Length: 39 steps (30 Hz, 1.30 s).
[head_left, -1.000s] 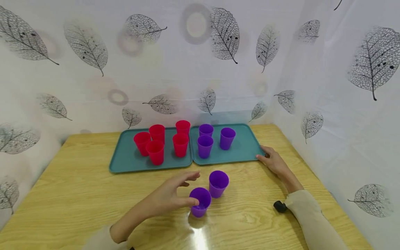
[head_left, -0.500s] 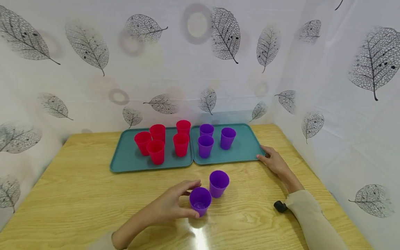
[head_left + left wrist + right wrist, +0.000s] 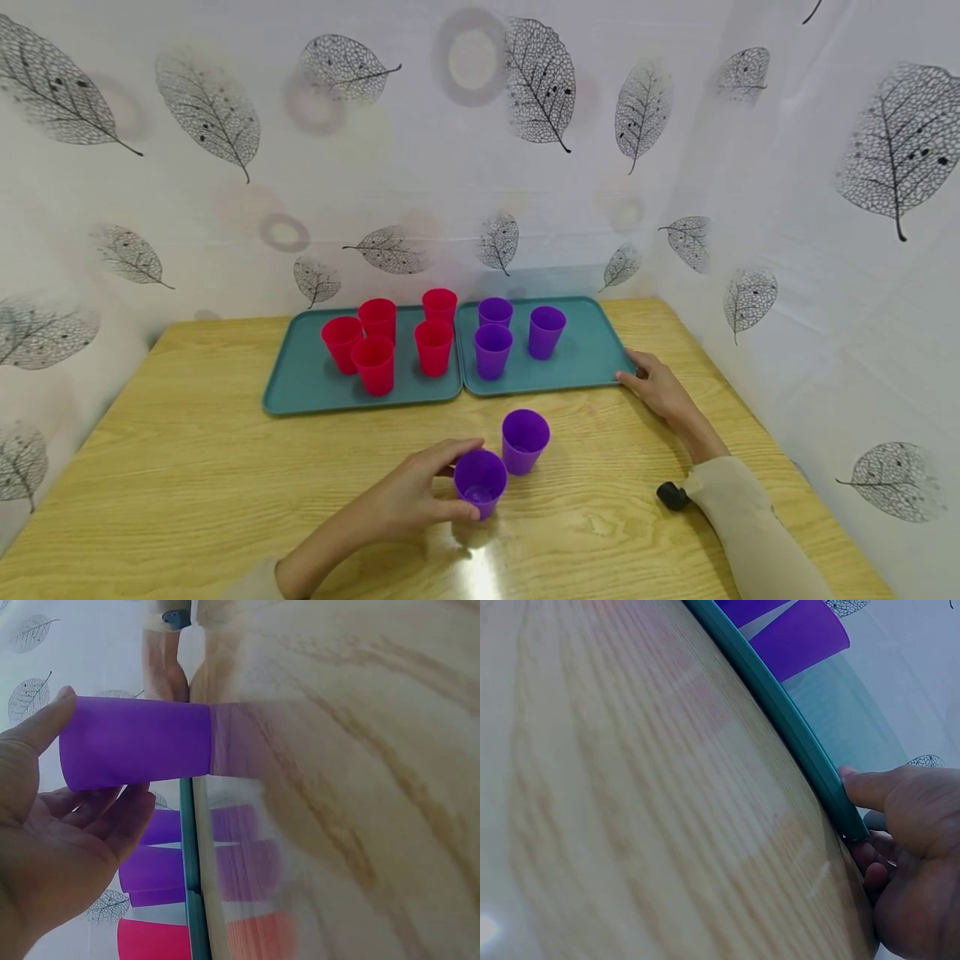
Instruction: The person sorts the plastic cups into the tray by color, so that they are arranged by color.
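Observation:
My left hand [image 3: 408, 496] holds a purple cup [image 3: 480, 482] near the front middle of the table, thumb on the near side and fingers on the far side. In the left wrist view this upright cup [image 3: 139, 742] has its base against its own reflection on the tabletop. A second purple cup [image 3: 525, 442] stands just behind it to the right. At the back right, my right hand [image 3: 663, 392] grips the near right corner of a teal tray [image 3: 585, 362]. In the right wrist view the thumb [image 3: 866, 787] is on the tray's rim, with fingers curled beneath.
Three purple cups [image 3: 492, 353] stand in the right tray's left half. The left teal tray [image 3: 300, 392] adjoins it and bears several red cups [image 3: 372, 367]. A patterned curtain [image 3: 420, 167] hangs behind the wooden table [image 3: 225, 467] and along its right side.
My left hand has come down and closed its thumb and fingers around the nearer purple cup. The right hand stays at the tray corner.

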Available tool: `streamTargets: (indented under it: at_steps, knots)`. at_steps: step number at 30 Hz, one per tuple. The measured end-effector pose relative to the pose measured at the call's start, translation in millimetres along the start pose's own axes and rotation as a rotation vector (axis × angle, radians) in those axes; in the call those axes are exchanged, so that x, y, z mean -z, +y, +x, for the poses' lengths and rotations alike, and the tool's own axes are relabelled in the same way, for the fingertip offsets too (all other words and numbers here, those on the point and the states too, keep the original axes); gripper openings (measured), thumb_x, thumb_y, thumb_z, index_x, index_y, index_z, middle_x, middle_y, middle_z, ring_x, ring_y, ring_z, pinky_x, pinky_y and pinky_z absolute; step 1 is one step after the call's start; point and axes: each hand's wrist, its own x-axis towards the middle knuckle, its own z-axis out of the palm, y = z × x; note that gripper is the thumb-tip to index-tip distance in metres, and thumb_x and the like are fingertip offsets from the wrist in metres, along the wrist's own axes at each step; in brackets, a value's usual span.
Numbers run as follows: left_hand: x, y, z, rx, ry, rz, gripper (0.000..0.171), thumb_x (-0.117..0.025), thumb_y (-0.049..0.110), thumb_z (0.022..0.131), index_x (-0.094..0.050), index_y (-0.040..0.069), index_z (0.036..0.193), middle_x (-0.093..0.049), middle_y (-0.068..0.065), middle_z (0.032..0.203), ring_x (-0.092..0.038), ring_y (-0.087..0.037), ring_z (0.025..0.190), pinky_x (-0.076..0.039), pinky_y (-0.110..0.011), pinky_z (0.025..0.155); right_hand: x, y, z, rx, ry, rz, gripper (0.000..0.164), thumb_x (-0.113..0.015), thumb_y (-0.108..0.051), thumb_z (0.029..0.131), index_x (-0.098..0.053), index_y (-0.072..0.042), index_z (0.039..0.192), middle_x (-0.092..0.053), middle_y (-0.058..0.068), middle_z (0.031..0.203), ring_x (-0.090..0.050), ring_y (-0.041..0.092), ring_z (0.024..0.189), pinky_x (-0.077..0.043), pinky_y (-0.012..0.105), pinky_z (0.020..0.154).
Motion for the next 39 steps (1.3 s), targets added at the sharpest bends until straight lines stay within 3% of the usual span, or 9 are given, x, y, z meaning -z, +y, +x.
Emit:
streamTargets:
  at_steps: [9, 16, 23, 32, 39]
  knots:
    - [-1.9, -1.6, 1.0, 0.065, 0.012, -0.04, 0.076, -0.085, 0.021, 0.088, -0.049, -0.003, 0.149, -0.06, -0.013, 0.142, -0.065, -0.028, 0.119, -0.052, -0.033, 0.105, -0.8, -0.5, -0.4, -0.008, 0.006, 0.017, 0.07, -0.058, -0.027, 0.108, -0.025, 0.007, 0.16, -0.029, 0.034, 0.158, -0.04, 0.038, 0.119, -0.037, 0.05, 0.098]
    - [-3.2, -2.2, 0.5, 0.067, 0.021, -0.099, 0.07, -0.086, 0.018, 0.087, -0.053, -0.005, 0.144, -0.064, -0.014, 0.137, -0.064, -0.029, 0.124, -0.049, -0.037, 0.109, -0.9, -2.5, -0.2, -0.019, 0.001, 0.021, 0.071, -0.058, -0.029, 0.108, -0.024, 0.006, 0.161, -0.026, 0.034, 0.159, -0.04, 0.04, 0.125, -0.037, 0.053, 0.103]
    - [-0.1, 0.3, -5.0, 0.066, 0.035, -0.122, 0.067, -0.086, 0.02, 0.087, -0.055, -0.002, 0.143, -0.066, -0.008, 0.133, -0.065, -0.027, 0.122, -0.05, -0.036, 0.108, -0.3, -1.1, 0.3, -0.006, -0.008, 0.005, 0.071, -0.057, -0.027, 0.108, -0.023, 0.007, 0.16, -0.025, 0.035, 0.159, -0.038, 0.039, 0.121, -0.035, 0.052, 0.099]
    - [18.7, 1.8, -14.7, 0.09, 0.065, -0.139, 0.066, -0.083, 0.021, 0.091, -0.052, 0.002, 0.146, -0.064, -0.007, 0.135, -0.063, -0.026, 0.125, -0.049, -0.033, 0.108, -0.1, -0.4, 0.6, -0.004, -0.008, 0.0, 0.071, -0.057, -0.028, 0.109, -0.023, 0.007, 0.16, -0.025, 0.035, 0.159, -0.037, 0.039, 0.12, -0.035, 0.051, 0.098]
    - [41.6, 4.5, -15.7, 0.092, 0.124, -0.107, 0.067, -0.081, 0.019, 0.092, -0.049, -0.002, 0.147, -0.062, -0.014, 0.136, -0.062, -0.031, 0.124, -0.05, -0.034, 0.107, -0.4, 1.3, 1.0, -0.002, -0.005, -0.001, 0.07, -0.057, -0.026, 0.108, -0.023, 0.007, 0.16, -0.026, 0.035, 0.159, -0.037, 0.039, 0.121, -0.035, 0.051, 0.099]
